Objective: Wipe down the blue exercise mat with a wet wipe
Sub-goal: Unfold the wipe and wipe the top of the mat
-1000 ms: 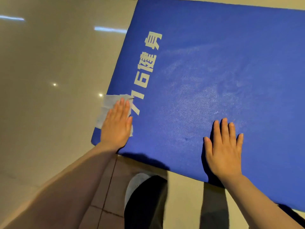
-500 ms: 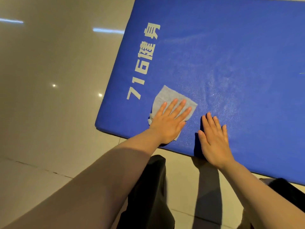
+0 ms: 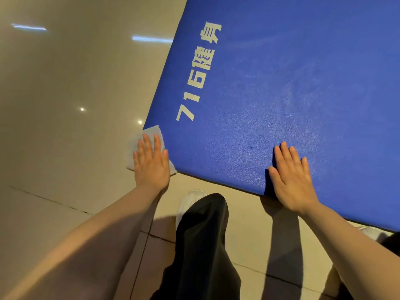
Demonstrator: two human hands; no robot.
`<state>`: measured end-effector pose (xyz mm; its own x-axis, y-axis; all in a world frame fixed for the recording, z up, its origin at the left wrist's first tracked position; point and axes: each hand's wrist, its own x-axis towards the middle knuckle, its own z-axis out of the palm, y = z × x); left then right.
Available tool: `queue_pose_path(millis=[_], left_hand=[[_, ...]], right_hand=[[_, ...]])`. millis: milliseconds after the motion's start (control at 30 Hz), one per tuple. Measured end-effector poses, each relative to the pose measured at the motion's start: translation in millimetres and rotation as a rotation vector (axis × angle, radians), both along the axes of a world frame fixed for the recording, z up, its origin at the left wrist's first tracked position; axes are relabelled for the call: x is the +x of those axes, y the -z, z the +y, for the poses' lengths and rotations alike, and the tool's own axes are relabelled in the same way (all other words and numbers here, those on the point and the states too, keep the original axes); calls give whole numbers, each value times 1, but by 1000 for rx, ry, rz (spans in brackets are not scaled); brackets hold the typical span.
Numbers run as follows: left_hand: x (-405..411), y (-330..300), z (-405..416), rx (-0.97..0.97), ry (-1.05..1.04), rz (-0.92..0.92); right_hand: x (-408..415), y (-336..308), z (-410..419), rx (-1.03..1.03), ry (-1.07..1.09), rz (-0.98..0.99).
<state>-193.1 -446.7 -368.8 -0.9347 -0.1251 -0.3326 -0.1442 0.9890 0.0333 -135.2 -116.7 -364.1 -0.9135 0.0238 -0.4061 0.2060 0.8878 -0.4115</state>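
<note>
A thick blue exercise mat (image 3: 281, 87) with pale printed characters fills the upper right of the head view. My left hand (image 3: 151, 163) lies flat, fingers straight, pressing a white wet wipe (image 3: 149, 133) onto the mat's near left corner. The wipe hangs over the corner edge, and my palm hides most of it. My right hand (image 3: 291, 178) rests flat on the mat's near edge, fingers straight, holding nothing.
Glossy beige floor tiles (image 3: 65, 126) lie left of and in front of the mat. My black trouser leg (image 3: 201, 245) and a white shoe (image 3: 190, 200) stand just before the mat's near edge. Another white shoe (image 3: 370, 231) peeks out at the right.
My left hand slid the wipe from the middle of the near strip leftward to the mat's corner. My right hand stayed flat near the front edge.
</note>
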Motion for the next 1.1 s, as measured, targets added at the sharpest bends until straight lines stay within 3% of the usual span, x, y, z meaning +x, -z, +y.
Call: queue_pose_path(millis=[167, 300, 400, 500, 567, 667, 767, 900, 1000, 1100], left_hand=[[20, 5, 78, 101, 511, 8], [18, 3, 129, 115, 818, -100], [15, 0, 148, 166, 810, -146], [10, -15, 147, 467, 684, -145], [4, -26, 132, 631, 480, 7], [-8, -33, 96, 560, 192, 208], [-11, -33, 68, 454, 127, 263], [-3, -26, 66, 432, 332, 248], [-4, -21, 75, 421, 678, 191], [-7, -18, 90, 386, 823, 122]], right_hand=[[-1, 1, -3, -12, 28, -4], [-4, -3, -1, -220, 156, 20], [-5, -12, -2, -395, 330, 85], [-6, -18, -12, -321, 415, 218], [-11, -22, -28, -263, 380, 346], [-21, -17, -77, -245, 168, 344], [-27, -1, -128, -78, 30, 280], [-24, 22, -97, 125, -20, 270], [-7, 24, -21, 210, 140, 197], [16, 20, 65, 348, 401, 93]])
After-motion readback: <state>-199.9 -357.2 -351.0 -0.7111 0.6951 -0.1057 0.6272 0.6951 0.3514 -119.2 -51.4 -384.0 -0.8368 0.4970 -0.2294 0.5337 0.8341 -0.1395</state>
